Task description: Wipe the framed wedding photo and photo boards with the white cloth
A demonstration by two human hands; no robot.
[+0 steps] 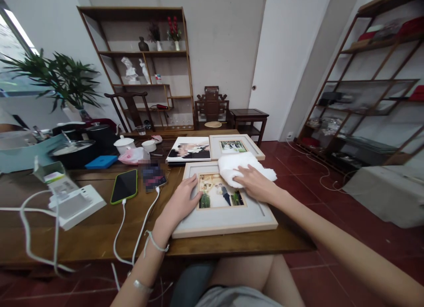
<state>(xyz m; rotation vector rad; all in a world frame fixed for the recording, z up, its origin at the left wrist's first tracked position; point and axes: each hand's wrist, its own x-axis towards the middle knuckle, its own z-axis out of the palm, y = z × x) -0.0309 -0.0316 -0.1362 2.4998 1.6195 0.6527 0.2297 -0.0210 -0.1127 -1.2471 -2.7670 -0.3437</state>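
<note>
- Head view: a picture frame [221, 215] lies flat at the desk's [232, 247] near edge.
- Left hand [184, 197]: fingers spread, resting on the frame's left side.
- Right hand [251, 181]: fingers curled into a white cloth [231, 164] over the upper right corner.
- Step in hand looks like wiping; the next move calls for light, steady pressure.

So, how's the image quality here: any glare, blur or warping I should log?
Head view: the window is nearly washed out; the right-hand shelf leans, likely from wide-angle distortion; square pixelation covers part of the wedding print; the white cloth is bright with little texture; both the left hand and right hand read clearly.
</note>
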